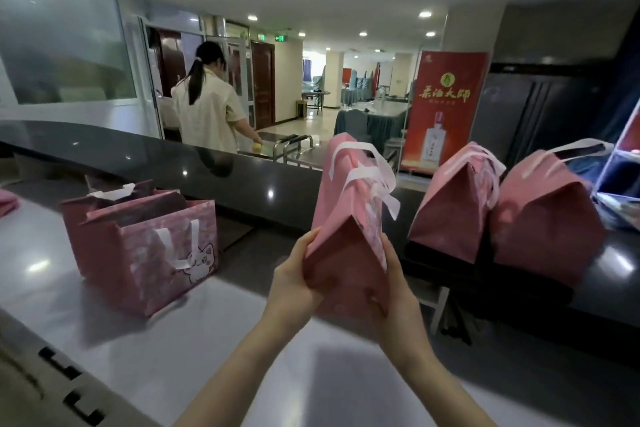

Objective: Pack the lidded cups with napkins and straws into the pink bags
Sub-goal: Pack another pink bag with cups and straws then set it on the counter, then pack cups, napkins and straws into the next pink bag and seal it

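I hold a closed pink bag (346, 218) with white ribbon handles above the counter, tilted away from me. My left hand (294, 282) grips its lower left side and my right hand (393, 291) grips its lower right side. Two more closed pink bags (450, 208) (543, 218) stand on the raised dark ledge to the right. An open pink bag (149, 246) with a cat print stands on the grey counter at the left. No cups, napkins or straws are visible.
The grey counter (194, 340) runs under my arms, with a raised black ledge (242, 180) behind it. A person in a light shirt (207, 111) stands beyond the ledge by a metal cart. A red banner (446, 111) stands further back. Blue items (620, 184) sit at the far right.
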### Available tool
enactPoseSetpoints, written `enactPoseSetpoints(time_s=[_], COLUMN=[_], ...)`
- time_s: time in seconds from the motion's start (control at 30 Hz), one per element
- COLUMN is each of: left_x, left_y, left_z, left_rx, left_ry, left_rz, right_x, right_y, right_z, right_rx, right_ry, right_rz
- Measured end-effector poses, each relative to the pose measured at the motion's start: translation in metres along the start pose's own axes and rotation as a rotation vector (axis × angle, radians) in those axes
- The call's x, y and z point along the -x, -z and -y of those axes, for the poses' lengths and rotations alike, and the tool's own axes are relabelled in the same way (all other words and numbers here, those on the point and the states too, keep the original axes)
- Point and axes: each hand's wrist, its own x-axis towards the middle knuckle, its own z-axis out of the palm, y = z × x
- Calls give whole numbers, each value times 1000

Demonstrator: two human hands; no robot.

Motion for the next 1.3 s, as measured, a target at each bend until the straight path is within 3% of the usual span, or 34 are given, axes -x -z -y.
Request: enactPoseSetpoints(time_s=[0.23,0.53,1.0,1.07,1.17,1.3], left_x=[-91,-198,-263,-261,-250,-224], left_y=[-22,-83,-115,-108,-83,-18], left_z=[31,81,123,126,137,154], left_rx=[-6,-56,-104,-124,-157,-271], left_ry=[-37,8,-3,-15,-22,0], left_rz=[56,230,181,192,226,123], right_x=[-75,-163,-223,-216,-203,-196], right_y=[-8,5,-16,-18,-25,-60], right_z=[-37,-106,-145,-139,-123,-99], right_rx=[-59,106,232,242,372,389], right_ry=[-3,-135,-197,-137,98,344], right_rz=[-90,-158,-245,-292,-363,-256])
